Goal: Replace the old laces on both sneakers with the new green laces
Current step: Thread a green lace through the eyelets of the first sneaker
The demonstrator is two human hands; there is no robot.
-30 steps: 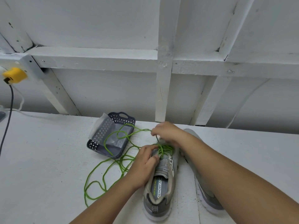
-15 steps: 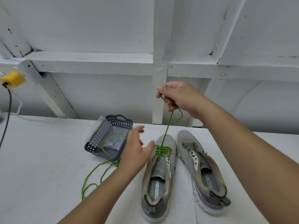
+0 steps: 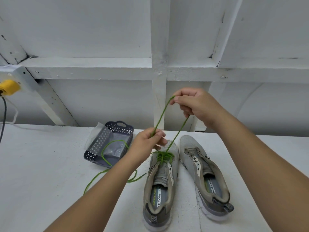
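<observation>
Two grey sneakers stand side by side on the white table. The left sneaker [image 3: 160,185] has a green lace [image 3: 177,136] threaded through its lowest eyelets. The right sneaker [image 3: 205,174] has bare eyelets. My right hand [image 3: 192,104] is raised above the shoes and pinches the green lace, which loops over it. My left hand [image 3: 148,144] pinches the same lace lower down, just above the left sneaker's toe. More green lace [image 3: 107,153] trails across the table and into the basket.
A dark perforated basket [image 3: 120,128] with a clear plastic bag [image 3: 97,133] sits left of the shoes. White wooden wall framing [image 3: 158,64] rises behind the table. A yellow plug [image 3: 8,87] and cable hang at far left.
My right hand rose from the left sneaker, pulling the green lace up through the eyelets. My left hand left the shoe's tongue and took hold of the lace.
</observation>
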